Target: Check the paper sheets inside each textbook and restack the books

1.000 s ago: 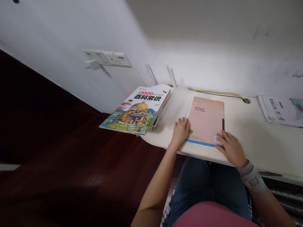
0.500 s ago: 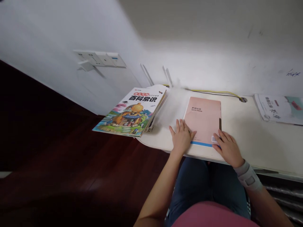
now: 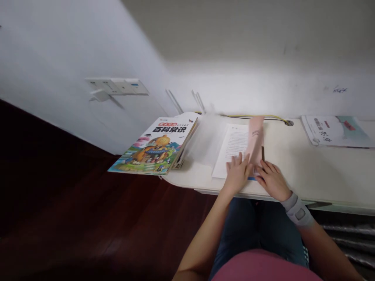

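A thin pink-covered book [image 3: 255, 136] lies on the white desk [image 3: 307, 171] in front of me, its cover raised nearly upright and a printed white page [image 3: 233, 146] showing beneath. My left hand [image 3: 238, 173] rests with fingers stretched on the lower part of that page, touching the lifted cover's lower edge. My right hand [image 3: 272, 180] sits at the book's lower right corner, fingers curled against the cover and spine. A grey band wraps my right wrist.
A stack of books topped by a colourful cartoon cover [image 3: 154, 146] overhangs the desk's left end. Another white booklet [image 3: 334, 130] lies at the far right. A yellow cable [image 3: 263, 116] runs along the wall. Wall sockets [image 3: 115, 86] are on the left, dark wooden floor below.
The pink cover was flat and closed; now it is swung up toward the right, exposing the first page. My left hand slid right onto the page. The view shifted slightly left.
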The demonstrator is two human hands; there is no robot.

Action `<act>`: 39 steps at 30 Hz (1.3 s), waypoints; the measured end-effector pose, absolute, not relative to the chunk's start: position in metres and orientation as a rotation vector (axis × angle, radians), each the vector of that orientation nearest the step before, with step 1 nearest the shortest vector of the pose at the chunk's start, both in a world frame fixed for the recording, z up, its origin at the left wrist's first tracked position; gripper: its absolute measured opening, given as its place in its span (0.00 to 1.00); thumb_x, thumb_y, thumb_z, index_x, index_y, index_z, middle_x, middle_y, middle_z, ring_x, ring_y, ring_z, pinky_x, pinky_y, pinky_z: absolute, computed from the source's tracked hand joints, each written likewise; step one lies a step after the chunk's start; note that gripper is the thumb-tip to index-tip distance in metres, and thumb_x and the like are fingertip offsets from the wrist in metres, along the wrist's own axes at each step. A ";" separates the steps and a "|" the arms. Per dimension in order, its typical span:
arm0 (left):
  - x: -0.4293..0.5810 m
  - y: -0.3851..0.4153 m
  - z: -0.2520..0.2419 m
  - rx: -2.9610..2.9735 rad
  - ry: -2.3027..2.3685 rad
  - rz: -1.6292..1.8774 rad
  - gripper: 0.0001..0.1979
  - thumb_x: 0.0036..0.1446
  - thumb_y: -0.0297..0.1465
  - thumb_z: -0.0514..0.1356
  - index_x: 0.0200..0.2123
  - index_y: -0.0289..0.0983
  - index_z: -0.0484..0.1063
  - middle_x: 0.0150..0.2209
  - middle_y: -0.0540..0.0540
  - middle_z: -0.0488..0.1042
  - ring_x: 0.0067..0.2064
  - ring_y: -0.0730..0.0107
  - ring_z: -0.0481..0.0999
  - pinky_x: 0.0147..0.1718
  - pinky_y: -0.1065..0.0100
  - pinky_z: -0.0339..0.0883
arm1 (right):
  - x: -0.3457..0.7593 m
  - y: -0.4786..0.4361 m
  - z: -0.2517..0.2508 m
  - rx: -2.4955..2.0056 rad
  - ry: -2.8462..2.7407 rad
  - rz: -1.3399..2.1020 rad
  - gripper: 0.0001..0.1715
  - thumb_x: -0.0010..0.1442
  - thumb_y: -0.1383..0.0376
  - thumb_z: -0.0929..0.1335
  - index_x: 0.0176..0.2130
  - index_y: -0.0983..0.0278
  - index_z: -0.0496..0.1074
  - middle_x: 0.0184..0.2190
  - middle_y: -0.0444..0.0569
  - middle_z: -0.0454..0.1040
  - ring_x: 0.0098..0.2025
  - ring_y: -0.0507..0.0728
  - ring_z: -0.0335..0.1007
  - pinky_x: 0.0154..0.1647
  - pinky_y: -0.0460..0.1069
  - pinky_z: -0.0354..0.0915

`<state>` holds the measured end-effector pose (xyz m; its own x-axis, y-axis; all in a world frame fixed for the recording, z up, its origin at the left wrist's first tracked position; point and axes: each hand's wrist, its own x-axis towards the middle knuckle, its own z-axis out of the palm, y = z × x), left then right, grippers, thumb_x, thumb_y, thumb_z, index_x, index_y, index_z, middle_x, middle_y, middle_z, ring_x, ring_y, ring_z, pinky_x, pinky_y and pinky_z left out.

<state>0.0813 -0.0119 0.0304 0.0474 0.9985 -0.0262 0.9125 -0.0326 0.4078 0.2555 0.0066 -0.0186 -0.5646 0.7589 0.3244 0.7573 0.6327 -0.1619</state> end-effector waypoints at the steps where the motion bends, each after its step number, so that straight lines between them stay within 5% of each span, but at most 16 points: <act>1: 0.089 -0.014 0.040 2.061 1.727 0.451 0.28 0.65 0.40 0.43 0.66 0.41 0.45 0.67 0.41 0.45 0.66 0.48 0.45 0.59 0.43 0.50 | 0.261 0.007 -0.017 -1.183 -2.458 0.066 0.25 0.66 0.60 0.55 0.57 0.65 0.63 0.58 0.57 0.64 0.58 0.61 0.60 0.56 0.58 0.59; 6: 0.127 -0.004 0.066 2.270 1.054 0.607 0.37 0.63 0.45 0.44 0.66 0.40 0.26 0.68 0.44 0.35 0.67 0.59 0.45 0.62 0.58 0.47 | 0.316 0.005 -0.019 -1.321 -2.260 -0.116 0.27 0.65 0.60 0.56 0.60 0.67 0.60 0.57 0.59 0.65 0.61 0.63 0.56 0.59 0.62 0.54; 12: 0.178 0.029 0.043 2.428 1.259 0.201 0.33 0.60 0.51 0.44 0.65 0.48 0.45 0.68 0.45 0.39 0.66 0.38 0.38 0.58 0.34 0.37 | 0.359 0.001 -0.035 -1.630 -2.419 -0.236 0.30 0.63 0.55 0.60 0.58 0.70 0.64 0.59 0.66 0.62 0.62 0.71 0.54 0.57 0.66 0.55; 15: 0.186 0.032 0.027 2.467 1.303 0.083 0.32 0.58 0.53 0.46 0.64 0.49 0.52 0.68 0.46 0.42 0.65 0.32 0.39 0.55 0.29 0.33 | 0.359 0.000 -0.033 -1.639 -2.482 -0.217 0.30 0.63 0.56 0.61 0.57 0.71 0.65 0.61 0.65 0.57 0.63 0.70 0.50 0.59 0.65 0.52; 22: 0.162 0.023 0.007 2.496 1.415 0.071 0.31 0.59 0.53 0.46 0.63 0.51 0.54 0.67 0.46 0.48 0.66 0.34 0.39 0.55 0.28 0.32 | 0.362 -0.001 -0.019 -1.610 -2.550 -0.167 0.26 0.64 0.59 0.60 0.59 0.62 0.63 0.62 0.61 0.57 0.63 0.68 0.51 0.58 0.63 0.54; 28: 0.187 0.015 -0.002 2.523 1.468 0.168 0.26 0.66 0.40 0.39 0.61 0.34 0.59 0.65 0.38 0.53 0.66 0.50 0.48 0.61 0.42 0.40 | 0.363 0.001 -0.021 -1.571 -2.521 -0.125 0.26 0.66 0.60 0.57 0.59 0.68 0.62 0.61 0.63 0.58 0.64 0.66 0.51 0.59 0.62 0.55; 35: 0.214 0.013 -0.011 2.500 1.603 0.203 0.30 0.64 0.43 0.43 0.63 0.31 0.54 0.66 0.36 0.49 0.65 0.37 0.43 0.58 0.33 0.37 | 0.381 0.007 -0.027 -1.445 -2.415 0.056 0.26 0.67 0.62 0.54 0.58 0.72 0.62 0.59 0.62 0.62 0.63 0.61 0.54 0.60 0.59 0.57; 39: 0.213 0.013 -0.010 2.516 1.609 0.177 0.29 0.65 0.42 0.41 0.63 0.32 0.53 0.66 0.37 0.48 0.66 0.39 0.43 0.58 0.34 0.38 | 0.386 0.006 -0.033 -1.481 -2.309 0.077 0.27 0.65 0.61 0.56 0.57 0.73 0.63 0.58 0.63 0.63 0.62 0.63 0.56 0.60 0.60 0.58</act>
